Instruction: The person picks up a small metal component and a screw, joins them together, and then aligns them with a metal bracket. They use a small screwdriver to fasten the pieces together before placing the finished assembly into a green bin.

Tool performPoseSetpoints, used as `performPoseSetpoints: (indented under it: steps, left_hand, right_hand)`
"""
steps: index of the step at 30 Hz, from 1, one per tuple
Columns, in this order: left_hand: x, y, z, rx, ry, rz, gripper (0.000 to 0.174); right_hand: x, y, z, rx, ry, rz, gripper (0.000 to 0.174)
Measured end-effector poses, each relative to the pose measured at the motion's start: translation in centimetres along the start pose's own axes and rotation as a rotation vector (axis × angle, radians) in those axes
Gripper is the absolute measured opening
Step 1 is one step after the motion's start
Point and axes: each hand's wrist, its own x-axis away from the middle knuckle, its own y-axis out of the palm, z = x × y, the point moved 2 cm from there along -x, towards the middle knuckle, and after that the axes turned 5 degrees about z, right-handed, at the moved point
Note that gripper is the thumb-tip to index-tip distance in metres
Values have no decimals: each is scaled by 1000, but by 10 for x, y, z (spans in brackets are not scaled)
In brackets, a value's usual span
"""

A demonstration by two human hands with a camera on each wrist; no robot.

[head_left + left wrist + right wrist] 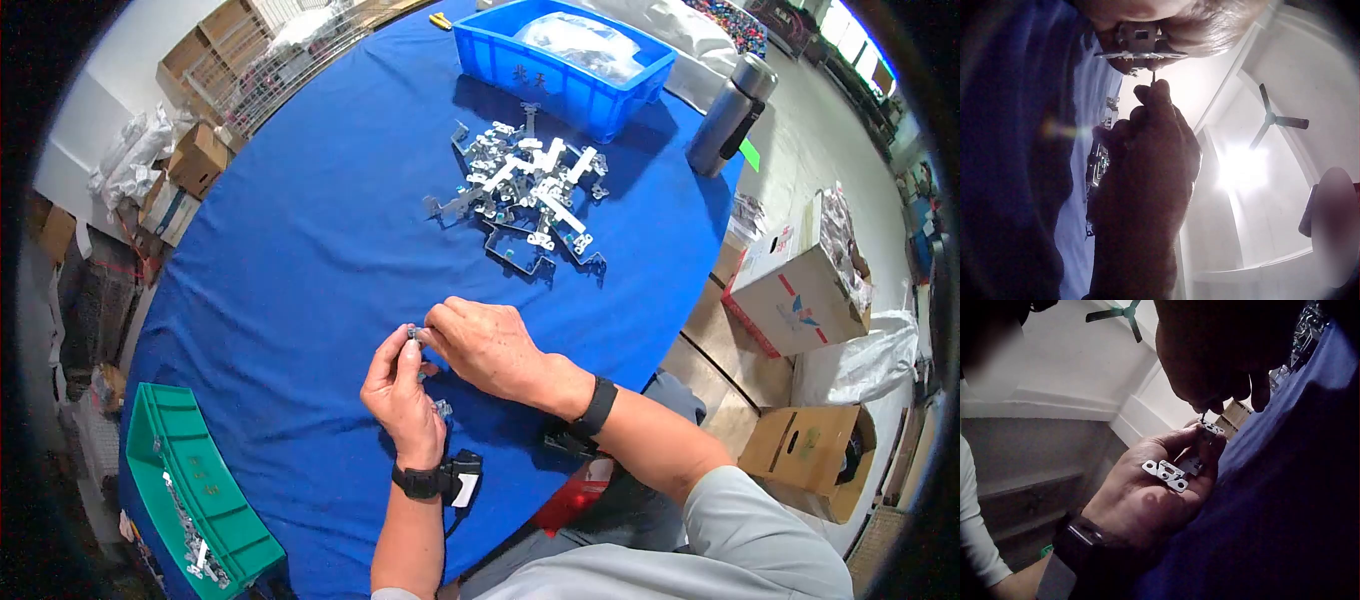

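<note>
Head view: left grip holds a bracket; right grip, at its two o'clock, pinches a thin piece. Step judged: fitting; next move calls for steady alignment.

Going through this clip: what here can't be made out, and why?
Whether the metal pieces in the left hand join: fingers cover the span between them, right wrist view.
Far end of the thin dark piece: hidden by the right hand, left wrist view.
Shapes of the parts in the green bin: too small, head view.
</note>
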Motion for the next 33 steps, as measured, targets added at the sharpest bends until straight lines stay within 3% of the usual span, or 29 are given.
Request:
performPoseSetpoints:
  steps: [11,21,33]
  left_hand:
    - [3,1,5,6,-77,-1,17]
    - [3,1,5,28,-50,-21,16]
    - [-1,-1,-4,39,14,-22,16]
  right_hand:
    - [0,-1,2,-25,-39,41,16]
    - [-2,-1,0,-129,0,31,13]
    - [-1,1,-2,-15,16,-13,20]
